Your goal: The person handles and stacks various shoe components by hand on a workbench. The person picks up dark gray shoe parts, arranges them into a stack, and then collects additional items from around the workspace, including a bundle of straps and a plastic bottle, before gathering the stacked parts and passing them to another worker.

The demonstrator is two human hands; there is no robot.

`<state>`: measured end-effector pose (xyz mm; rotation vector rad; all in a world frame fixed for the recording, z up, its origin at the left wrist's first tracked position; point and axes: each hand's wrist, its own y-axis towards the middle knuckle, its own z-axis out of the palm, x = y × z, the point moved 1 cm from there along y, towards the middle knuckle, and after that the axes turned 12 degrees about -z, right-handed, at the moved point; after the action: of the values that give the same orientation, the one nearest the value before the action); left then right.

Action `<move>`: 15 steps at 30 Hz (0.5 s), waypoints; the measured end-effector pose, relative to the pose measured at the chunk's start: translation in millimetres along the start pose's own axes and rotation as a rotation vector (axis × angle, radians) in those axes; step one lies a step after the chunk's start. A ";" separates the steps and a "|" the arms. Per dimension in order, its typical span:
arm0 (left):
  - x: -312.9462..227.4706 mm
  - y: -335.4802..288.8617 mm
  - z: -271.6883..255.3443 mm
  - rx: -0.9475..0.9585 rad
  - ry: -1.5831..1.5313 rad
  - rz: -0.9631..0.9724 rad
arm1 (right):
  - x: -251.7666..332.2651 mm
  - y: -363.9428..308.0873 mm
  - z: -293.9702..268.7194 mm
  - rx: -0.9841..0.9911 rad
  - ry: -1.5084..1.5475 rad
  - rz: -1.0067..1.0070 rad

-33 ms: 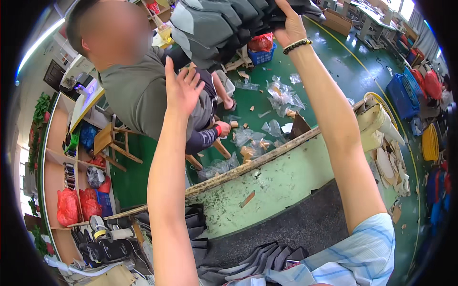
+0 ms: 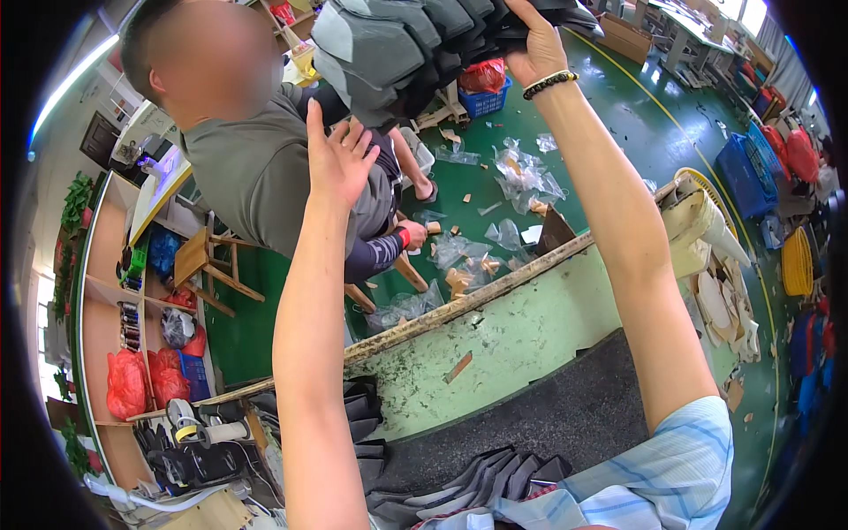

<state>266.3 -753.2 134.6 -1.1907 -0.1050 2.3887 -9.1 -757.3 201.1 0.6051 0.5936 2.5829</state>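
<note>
A thick stack of dark grey, flat overlapping cut pieces (image 2: 397, 53) hangs at the top of the view, partly cut off by its edge. My right hand (image 2: 537, 53), with a beaded bracelet on the wrist, grips the right end of this stack. Some of its fingers are hidden behind the pieces. Below the stack's left part my left hand (image 2: 340, 163) is raised, palm up and fingers spread, holding nothing. Similar dark pieces (image 2: 481, 486) lie overlapped at the near edge of the bench, close to my body.
A co-worker in a grey shirt (image 2: 252, 168) sits beyond the worn green bench (image 2: 521, 327), left of the stack. Plastic scraps (image 2: 521, 177) litter the green floor. A wooden stool (image 2: 194, 261) and shelving with red bags (image 2: 128, 384) stand left. Blue crates (image 2: 742, 177) are far right.
</note>
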 end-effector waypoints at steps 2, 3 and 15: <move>-1.1 12.9 2.6 0.043 -0.027 -0.049 | 0.5 -7.0 -3.7 -0.033 -0.099 -0.050; -2.6 18.0 4.1 0.086 -0.055 -0.091 | 1.1 -11.5 -5.0 -0.060 -0.196 -0.098; 32.1 -34.1 14.5 0.335 0.009 -0.115 | 54.9 -70.1 -36.9 0.083 0.004 -0.094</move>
<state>251.3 -706.9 129.1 -1.0087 0.2162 2.1929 -51.3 -684.5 154.1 0.5847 0.7161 2.4827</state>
